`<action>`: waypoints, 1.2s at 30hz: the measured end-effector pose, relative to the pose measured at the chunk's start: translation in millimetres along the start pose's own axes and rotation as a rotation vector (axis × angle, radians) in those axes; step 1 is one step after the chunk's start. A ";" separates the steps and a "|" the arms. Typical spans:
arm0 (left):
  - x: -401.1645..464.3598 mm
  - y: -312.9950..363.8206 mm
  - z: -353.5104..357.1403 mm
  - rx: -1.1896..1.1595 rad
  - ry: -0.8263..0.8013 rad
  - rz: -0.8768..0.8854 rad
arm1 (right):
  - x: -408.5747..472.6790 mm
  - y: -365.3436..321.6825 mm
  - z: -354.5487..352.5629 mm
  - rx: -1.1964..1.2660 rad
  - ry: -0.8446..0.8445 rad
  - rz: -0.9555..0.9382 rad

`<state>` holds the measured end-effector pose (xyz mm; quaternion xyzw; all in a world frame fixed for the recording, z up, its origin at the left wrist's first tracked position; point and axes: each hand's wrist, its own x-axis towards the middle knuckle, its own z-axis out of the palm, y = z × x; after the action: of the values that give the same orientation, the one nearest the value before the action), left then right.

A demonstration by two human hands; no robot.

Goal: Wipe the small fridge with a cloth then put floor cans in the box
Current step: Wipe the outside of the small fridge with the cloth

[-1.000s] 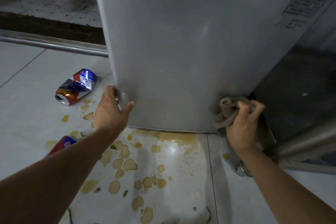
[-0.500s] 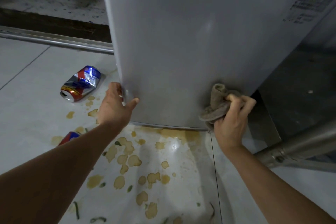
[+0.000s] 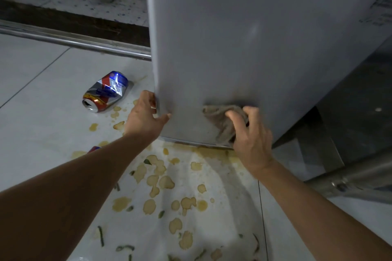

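Observation:
The small grey fridge (image 3: pixel 244 44) fills the upper middle of the head view. My left hand (image 3: pixel 144 118) grips its lower left corner edge. My right hand (image 3: pixel 251 133) presses a crumpled brown-grey cloth (image 3: pixel 220 116) against the fridge's lower front, near the bottom edge. A crushed blue, silver and red can (image 3: pixel 106 91) lies on its side on the floor left of the fridge. A second can (image 3: pixel 94 149) shows only as a sliver behind my left forearm. No box is in view.
Yellow-brown spill patches (image 3: pixel 157 180) and green scraps dot the white floor tiles below the fridge. A metal door track (image 3: pixel 74 39) runs along the back left. Metal legs and a dark panel (image 3: pixel 347 178) stand at the right.
My right hand has slid the cloth leftward along the fridge's lower front, away from the right corner. My left hand keeps its hold on the left corner.

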<state>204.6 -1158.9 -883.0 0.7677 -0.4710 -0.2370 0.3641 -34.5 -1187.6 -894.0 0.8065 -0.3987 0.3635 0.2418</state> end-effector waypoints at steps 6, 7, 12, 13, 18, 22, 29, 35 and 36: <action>0.6 -17.6 -3.6 -0.061 -0.129 0.007 | -8.4 -12.5 24.9 -0.050 -0.088 -0.336; 0.2 -18.4 -4.2 -0.084 -0.140 0.009 | -18.0 -14.4 28.6 -0.075 -0.211 -0.443; -1.5 -20.9 -8.1 -0.206 -0.220 -0.015 | -24.1 -21.2 32.2 -0.133 -0.477 -0.566; -1.0 -21.0 -9.2 -0.230 -0.232 -0.027 | -18.9 -23.1 29.1 -0.124 -0.425 -0.546; 4.0 -20.9 -13.8 -0.350 -0.274 -0.091 | 35.6 -48.3 21.2 0.124 0.104 -0.096; 7.4 -24.4 -17.3 -0.369 -0.286 -0.095 | 36.0 -55.7 33.7 -0.056 0.111 -0.220; 6.5 -29.7 -19.1 -0.418 -0.324 -0.089 | 12.3 -68.5 38.4 -0.173 -0.336 -0.523; 11.8 -50.5 -31.5 -0.334 -0.260 -0.141 | 73.7 -85.1 27.4 -0.108 0.101 -0.287; 11.6 -55.0 -33.6 -0.317 -0.252 -0.149 | 76.1 -88.6 29.0 -0.129 0.101 -0.289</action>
<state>263.8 -1142.0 -905.4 0.6977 -0.4116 -0.4286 0.4002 81.2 -1192.8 -861.5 0.8189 -0.2881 0.3388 0.3626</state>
